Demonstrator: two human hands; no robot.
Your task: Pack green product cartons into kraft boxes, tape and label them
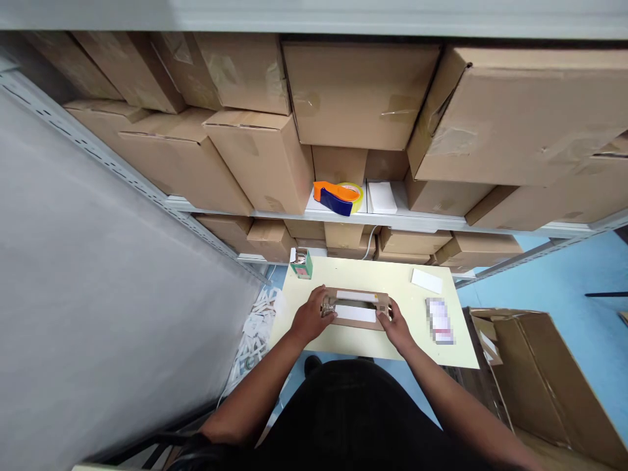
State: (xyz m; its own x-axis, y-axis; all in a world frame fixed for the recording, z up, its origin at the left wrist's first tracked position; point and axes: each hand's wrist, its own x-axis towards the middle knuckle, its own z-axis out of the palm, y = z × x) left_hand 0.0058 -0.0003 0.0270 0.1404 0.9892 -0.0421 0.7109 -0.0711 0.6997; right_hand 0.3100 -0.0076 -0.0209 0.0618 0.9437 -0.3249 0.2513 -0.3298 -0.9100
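Observation:
A small brown cardboard box (384, 299) lies between my hands over the near middle of the pale table. Two white strips (356, 314) run along its upper side, with a dark band between them. Gripping the box's left end is my left hand (313, 316), thumb on the near edge and fingers around the far side. My right hand (396, 327) holds the opposite end, its thumb on top by a small printed mark. Parts of the fingers are hidden behind the box.
The pale table (314, 340) carries a green-and-white small box (301, 263), a white pad (426, 280) and a blurred phone-like item (440, 320). An orange-and-blue tape dispenser (338, 196) sits on the shelf among cartons. Paper scraps (255, 333) lie left; an open carton (534, 373) stands right.

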